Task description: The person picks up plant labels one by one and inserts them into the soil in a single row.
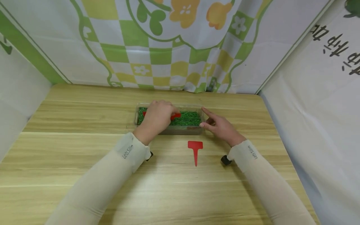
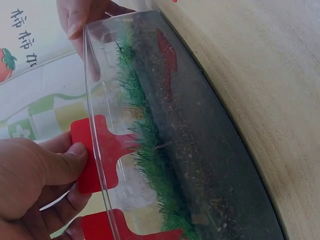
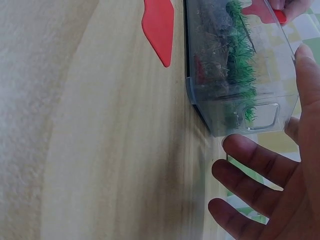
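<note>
A clear plastic box [image 1: 182, 130] with green artificial grass [image 1: 191, 118] over brown loose filling lies lengthwise on the table. My left hand [image 1: 158, 114] is above it and pinches a red T-shaped plant label [image 2: 95, 155] between thumb and fingers. That label's stem reaches down into the grass. Beside it, a second red plant label [image 2: 102, 227] stands in the grass, close to the lower fingers. My right hand [image 1: 222, 126] touches the box's right end with thumb and index finger, its other fingers extended. A third red plant label [image 1: 195, 150] lies flat in front of the box.
The wooden table [image 1: 174, 193] runs back to a green, yellow and white checked cloth [image 1: 160, 59]. White cloth panels [image 1: 315, 125] flank it on both sides. Both forearms, in pale sleeves [image 1: 92, 184], come in from the front.
</note>
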`<state>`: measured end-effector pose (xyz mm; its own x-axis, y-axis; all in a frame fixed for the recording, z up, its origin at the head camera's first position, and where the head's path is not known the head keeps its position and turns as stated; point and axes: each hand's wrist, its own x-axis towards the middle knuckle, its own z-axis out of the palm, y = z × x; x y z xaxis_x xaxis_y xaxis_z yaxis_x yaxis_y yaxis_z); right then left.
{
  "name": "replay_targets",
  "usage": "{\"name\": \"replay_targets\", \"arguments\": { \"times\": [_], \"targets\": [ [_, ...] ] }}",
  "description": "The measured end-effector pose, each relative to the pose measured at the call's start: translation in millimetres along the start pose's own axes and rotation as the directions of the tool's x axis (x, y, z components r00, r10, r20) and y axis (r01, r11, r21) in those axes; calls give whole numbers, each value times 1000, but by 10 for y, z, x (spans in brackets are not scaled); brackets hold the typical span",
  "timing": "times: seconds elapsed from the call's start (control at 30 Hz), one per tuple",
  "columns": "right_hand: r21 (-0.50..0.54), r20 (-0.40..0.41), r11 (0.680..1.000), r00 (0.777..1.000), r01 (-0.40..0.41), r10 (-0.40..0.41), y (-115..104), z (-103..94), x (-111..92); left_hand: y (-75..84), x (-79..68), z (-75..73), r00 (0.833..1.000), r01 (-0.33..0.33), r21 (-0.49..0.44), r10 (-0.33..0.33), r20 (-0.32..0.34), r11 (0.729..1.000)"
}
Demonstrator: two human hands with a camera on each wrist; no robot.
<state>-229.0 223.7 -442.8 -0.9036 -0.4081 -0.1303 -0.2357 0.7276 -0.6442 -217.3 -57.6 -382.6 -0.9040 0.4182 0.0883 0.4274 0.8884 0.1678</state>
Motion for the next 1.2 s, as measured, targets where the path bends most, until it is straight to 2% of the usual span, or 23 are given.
{"name": "replay_targets", "arguments": {
  "times": [0.47,0.7,0.87,0.97,1.07,1.2],
  "targets": [
    [-22,-8,1000,1000,2,-2,-2,31,11,-112,-37,66,997,-17,-31,15,-79,999],
    [-18,-7,1000,1000,-7,6,-1,18,10,-131,-58,53,994,-33,-42,29,-110,999],
    [-18,-5,1000,1000,-5,5,6,25,16,-90,-135,56,986,-74,-88,60,-158,993],
    [-20,-8,1000,1000,-5,5,11,29,15,-42,-199,62,976,-119,-115,96,-195,986],
    [-23,-11,1000,1000,-6,5,12,32,12,19,-259,63,965,-158,-103,132,-228,982],
    [-34,-10,999,1000,-5,4,17,32,2,136,-350,59,969,-159,-109,134,-207,981]
  ]
}}
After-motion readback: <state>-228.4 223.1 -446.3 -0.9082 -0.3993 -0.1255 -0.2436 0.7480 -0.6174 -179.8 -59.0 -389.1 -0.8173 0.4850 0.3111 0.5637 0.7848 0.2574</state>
